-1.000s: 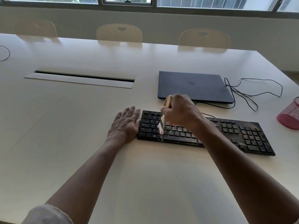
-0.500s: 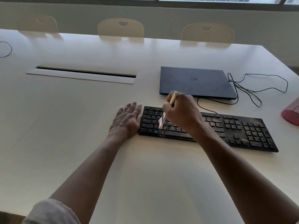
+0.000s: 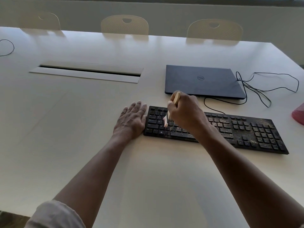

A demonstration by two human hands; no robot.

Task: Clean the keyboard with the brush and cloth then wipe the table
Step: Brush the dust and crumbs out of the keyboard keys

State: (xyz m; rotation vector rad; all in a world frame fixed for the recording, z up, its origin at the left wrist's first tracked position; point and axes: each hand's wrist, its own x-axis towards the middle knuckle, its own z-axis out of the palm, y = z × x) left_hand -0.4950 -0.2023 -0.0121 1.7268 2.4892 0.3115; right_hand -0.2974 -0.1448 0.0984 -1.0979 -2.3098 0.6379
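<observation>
A black keyboard lies across the white table, its middle and right keys speckled with pale dust. My right hand grips a small brush by its wooden handle, and the pale bristles touch the keys at the keyboard's left part. My left hand lies flat on the table with straight fingers, its edge against the keyboard's left end. No cloth is in view.
A shut dark laptop sits just behind the keyboard, with black cables looping to its right. A pink mesh holder stands at the right edge. A cable slot is set into the table at the left. Three chairs stand along the far side.
The brush has moved up and down over the left keys. My view has tilted down a little. My left hand has stayed flat beside the keyboard.
</observation>
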